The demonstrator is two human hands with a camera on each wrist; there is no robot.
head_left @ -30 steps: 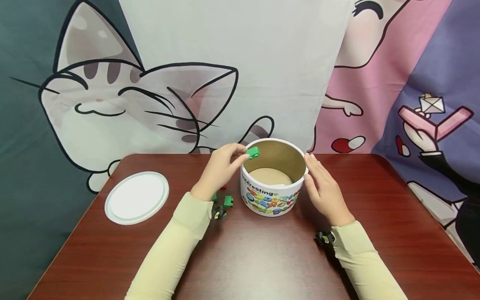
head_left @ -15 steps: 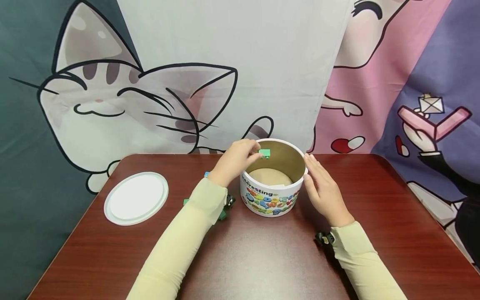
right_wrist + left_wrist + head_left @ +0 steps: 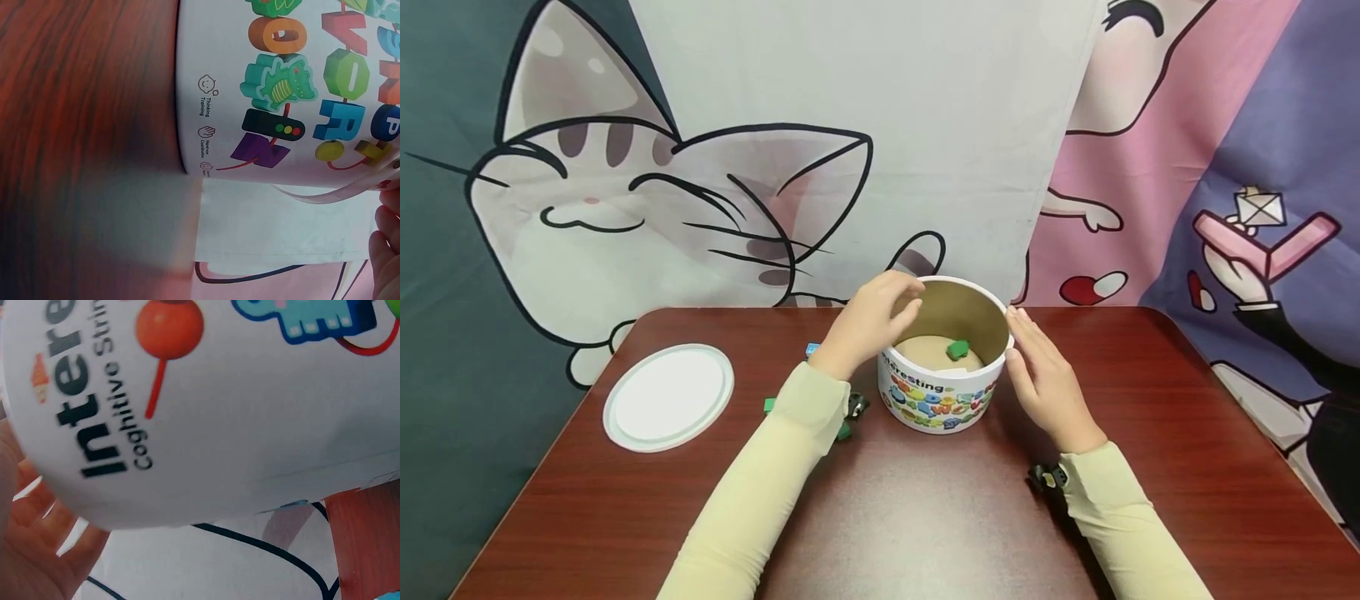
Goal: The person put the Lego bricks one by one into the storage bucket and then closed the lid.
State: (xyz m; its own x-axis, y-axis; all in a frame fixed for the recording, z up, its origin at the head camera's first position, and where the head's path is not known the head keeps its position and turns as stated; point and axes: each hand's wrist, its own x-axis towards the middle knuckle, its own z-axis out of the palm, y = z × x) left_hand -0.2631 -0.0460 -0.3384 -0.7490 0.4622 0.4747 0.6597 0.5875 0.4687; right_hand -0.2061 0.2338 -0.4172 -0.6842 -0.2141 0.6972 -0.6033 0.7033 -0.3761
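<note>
A round white tub [image 3: 942,400] with colourful printed letters stands on the table, its top uncovered. Inside, on the pale bottom, lies a green toy block [image 3: 957,350]. My left hand [image 3: 874,317] is over the tub's left rim, thumb and fingers apart, with nothing between them. In the left wrist view the tub's printed side [image 3: 237,412] fills most of the frame, with that hand's fingers [image 3: 53,531] at its edge. Straight fingers of my right hand [image 3: 1048,379] rest against the tub's right side. Part of that hand's fingers [image 3: 389,250] shows in the right wrist view.
On the dark red table [image 3: 910,517], a white round lid [image 3: 668,397] lies at the left. A blue block [image 3: 812,349] and green blocks [image 3: 769,405] lie around my left forearm, partly hidden by it. A cartoon-printed cloth [image 3: 970,150] hangs behind the table.
My left hand moved right over the tub's rim and let go of the green block, which dropped to the tub's bottom. The right hand stayed at the tub's side.
</note>
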